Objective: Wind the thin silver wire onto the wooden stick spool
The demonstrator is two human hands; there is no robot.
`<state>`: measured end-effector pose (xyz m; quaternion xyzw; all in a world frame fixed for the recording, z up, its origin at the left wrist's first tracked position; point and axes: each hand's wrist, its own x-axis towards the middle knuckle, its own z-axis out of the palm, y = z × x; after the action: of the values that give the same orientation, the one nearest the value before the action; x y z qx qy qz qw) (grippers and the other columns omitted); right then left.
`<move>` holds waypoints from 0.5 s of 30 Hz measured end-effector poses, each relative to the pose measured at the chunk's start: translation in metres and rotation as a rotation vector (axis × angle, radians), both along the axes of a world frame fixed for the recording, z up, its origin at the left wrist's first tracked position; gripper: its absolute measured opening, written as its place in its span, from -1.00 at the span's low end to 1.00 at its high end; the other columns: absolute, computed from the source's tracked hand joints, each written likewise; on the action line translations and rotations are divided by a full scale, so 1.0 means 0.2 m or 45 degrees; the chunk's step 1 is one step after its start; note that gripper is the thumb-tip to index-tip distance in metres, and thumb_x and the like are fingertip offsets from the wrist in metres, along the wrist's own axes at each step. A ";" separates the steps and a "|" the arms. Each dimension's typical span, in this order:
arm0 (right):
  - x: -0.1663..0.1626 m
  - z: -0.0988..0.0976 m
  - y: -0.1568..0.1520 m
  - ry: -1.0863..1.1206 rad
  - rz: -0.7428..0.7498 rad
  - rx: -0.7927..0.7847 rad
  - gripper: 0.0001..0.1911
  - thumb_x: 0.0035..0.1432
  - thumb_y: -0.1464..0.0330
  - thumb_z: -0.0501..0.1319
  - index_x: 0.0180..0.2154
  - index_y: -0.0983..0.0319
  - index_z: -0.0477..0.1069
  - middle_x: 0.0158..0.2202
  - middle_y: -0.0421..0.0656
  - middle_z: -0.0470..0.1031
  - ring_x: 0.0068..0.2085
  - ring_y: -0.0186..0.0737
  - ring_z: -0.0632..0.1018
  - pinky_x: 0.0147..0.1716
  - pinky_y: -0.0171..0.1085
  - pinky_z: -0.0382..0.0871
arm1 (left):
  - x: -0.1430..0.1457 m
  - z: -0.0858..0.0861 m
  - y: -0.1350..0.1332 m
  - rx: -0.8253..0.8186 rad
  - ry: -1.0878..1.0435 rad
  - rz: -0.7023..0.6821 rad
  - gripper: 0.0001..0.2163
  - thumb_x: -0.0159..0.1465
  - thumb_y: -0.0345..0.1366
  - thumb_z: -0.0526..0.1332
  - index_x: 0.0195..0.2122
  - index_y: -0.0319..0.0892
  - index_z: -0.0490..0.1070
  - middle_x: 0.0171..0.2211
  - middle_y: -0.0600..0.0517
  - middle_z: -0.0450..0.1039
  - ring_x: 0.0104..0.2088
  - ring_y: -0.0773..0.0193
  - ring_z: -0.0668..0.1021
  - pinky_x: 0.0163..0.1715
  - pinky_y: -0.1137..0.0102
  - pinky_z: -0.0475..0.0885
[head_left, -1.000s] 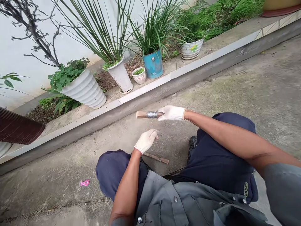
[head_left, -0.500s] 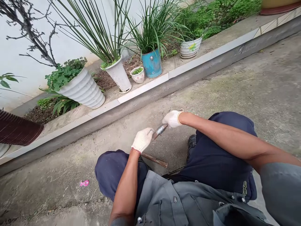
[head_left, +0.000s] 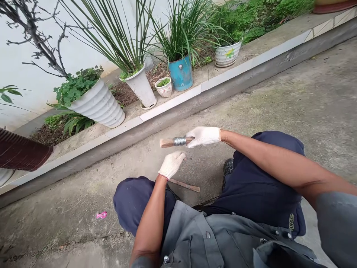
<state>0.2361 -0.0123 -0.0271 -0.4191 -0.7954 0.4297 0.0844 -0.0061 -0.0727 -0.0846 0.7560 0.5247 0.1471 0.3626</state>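
Note:
My right hand (head_left: 203, 136), in a white knit glove, is closed around one end of a short wooden stick (head_left: 166, 143). Silvery wire (head_left: 179, 141) is wound in a thick coil about the stick's middle. The stick lies nearly level, its bare end pointing left. Just below it is my left hand (head_left: 171, 165), gloved too, with the fingers pinched together and apart from the stick. Whatever those fingers hold is too small to make out. A second wooden stick (head_left: 189, 186) rests on the concrete between my feet, partly hidden behind my left wrist and leg.
Along the far side runs a low tiled ledge (head_left: 170, 102) bearing a white ribbed pot (head_left: 102, 106), a tall white pot (head_left: 141, 87), a blue metal bucket (head_left: 180, 76) and other plants. A small pink object (head_left: 101, 215) lies on the concrete at left.
My right hand has turned the wire-wound stick from a slant to nearly level and lifted it away from my left hand. The left hand has barely moved and stays pinched.

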 end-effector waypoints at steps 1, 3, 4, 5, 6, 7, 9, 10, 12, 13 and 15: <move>-0.01 -0.01 0.01 -0.016 -0.053 0.047 -0.68 0.10 0.09 0.28 -0.29 0.22 0.42 -0.45 -0.28 0.39 -0.42 -0.35 0.36 -0.40 -0.34 0.11 | 0.01 0.00 -0.01 -0.010 0.009 -0.005 -0.66 0.46 -0.16 0.06 -0.26 -0.14 0.60 -0.25 0.05 0.65 -0.19 0.22 0.60 -0.12 0.43 0.41; -0.01 -0.04 0.03 -0.081 -0.152 0.142 -0.64 0.12 0.05 0.26 -0.26 0.21 0.45 -0.42 -0.25 0.44 -0.39 -0.31 0.41 -0.39 -0.34 0.13 | 0.03 -0.01 -0.02 -0.039 0.012 -0.010 -0.68 0.45 -0.19 0.06 -0.24 -0.14 0.60 -0.25 0.08 0.65 -0.21 0.25 0.60 -0.16 0.46 0.40; -0.01 -0.06 0.04 -0.123 -0.201 0.194 -0.63 0.13 0.04 0.25 -0.24 0.21 0.46 -0.39 -0.23 0.47 -0.37 -0.29 0.43 -0.38 -0.34 0.15 | 0.04 -0.01 -0.03 -0.056 0.018 -0.016 -0.68 0.44 -0.19 0.06 -0.24 -0.14 0.60 -0.26 0.08 0.64 -0.23 0.26 0.59 -0.18 0.47 0.39; -0.01 -0.08 0.06 -0.172 -0.252 0.250 -0.64 0.16 0.05 0.23 -0.21 0.20 0.48 -0.36 -0.21 0.51 -0.35 -0.26 0.46 -0.38 -0.33 0.16 | 0.05 -0.02 -0.03 -0.069 0.029 -0.026 -0.69 0.44 -0.19 0.06 -0.24 -0.14 0.60 -0.27 0.09 0.64 -0.25 0.27 0.59 -0.21 0.47 0.38; 0.00 -0.09 0.07 -0.230 -0.302 0.308 -0.65 0.19 0.06 0.21 -0.18 0.19 0.50 -0.33 -0.18 0.54 -0.32 -0.23 0.49 -0.36 -0.32 0.18 | 0.05 -0.02 -0.04 -0.080 0.043 -0.037 -0.69 0.44 -0.20 0.06 -0.26 -0.14 0.59 -0.28 0.09 0.63 -0.26 0.27 0.58 -0.23 0.47 0.38; 0.00 -0.11 0.08 -0.303 -0.343 0.362 -0.66 0.22 0.09 0.18 -0.15 0.18 0.52 -0.29 -0.15 0.57 -0.30 -0.20 0.52 -0.34 -0.31 0.20 | 0.06 -0.03 -0.04 -0.084 0.054 -0.049 -0.69 0.43 -0.20 0.06 -0.28 -0.14 0.58 -0.29 0.09 0.62 -0.26 0.27 0.58 -0.24 0.47 0.37; 0.00 -0.12 0.10 -0.485 -0.368 0.462 -0.68 0.27 0.16 0.15 -0.10 0.16 0.55 -0.21 -0.07 0.62 -0.23 -0.12 0.57 -0.26 -0.27 0.26 | 0.05 -0.03 -0.03 -0.083 0.074 -0.076 -0.69 0.44 -0.21 0.06 -0.28 -0.14 0.58 -0.31 0.09 0.61 -0.26 0.27 0.58 -0.23 0.47 0.36; 0.00 -0.13 0.11 -0.586 -0.351 0.499 -0.69 0.28 0.21 0.15 -0.08 0.18 0.56 -0.17 0.00 0.63 -0.19 -0.08 0.59 -0.21 -0.24 0.29 | 0.05 -0.03 -0.03 -0.075 0.079 -0.083 -0.69 0.44 -0.22 0.05 -0.27 -0.13 0.58 -0.32 0.10 0.61 -0.26 0.27 0.59 -0.22 0.47 0.37; -0.01 -0.14 0.11 -0.772 -0.241 0.504 -0.71 0.24 0.30 0.19 -0.08 0.25 0.59 -0.12 0.13 0.63 -0.13 0.02 0.61 -0.13 -0.15 0.32 | 0.04 -0.03 -0.02 -0.040 0.088 -0.075 -0.69 0.45 -0.23 0.04 -0.21 -0.12 0.59 -0.33 0.10 0.60 -0.26 0.27 0.60 -0.20 0.47 0.37; -0.02 -0.14 0.11 -0.842 -0.158 0.460 -0.72 0.21 0.33 0.22 -0.10 0.28 0.60 -0.11 0.18 0.62 -0.11 0.06 0.61 -0.11 -0.11 0.32 | 0.03 -0.02 -0.02 -0.010 0.101 -0.068 -0.69 0.46 -0.22 0.04 -0.18 -0.11 0.60 -0.32 0.09 0.60 -0.26 0.26 0.60 -0.19 0.46 0.38; -0.02 -0.16 0.10 -0.921 -0.002 0.322 -0.74 0.11 0.35 0.31 -0.15 0.29 0.62 -0.16 0.17 0.62 -0.13 0.07 0.60 -0.11 -0.08 0.33 | 0.02 -0.02 -0.01 0.066 0.153 -0.072 -0.68 0.48 -0.22 0.03 -0.14 -0.10 0.61 -0.28 0.06 0.62 -0.23 0.23 0.61 -0.15 0.45 0.39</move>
<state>0.2325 0.0072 -0.0595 -0.5304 -0.8202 0.1525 -0.1504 -0.0027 -0.0754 -0.0877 0.7871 0.5200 0.1048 0.3148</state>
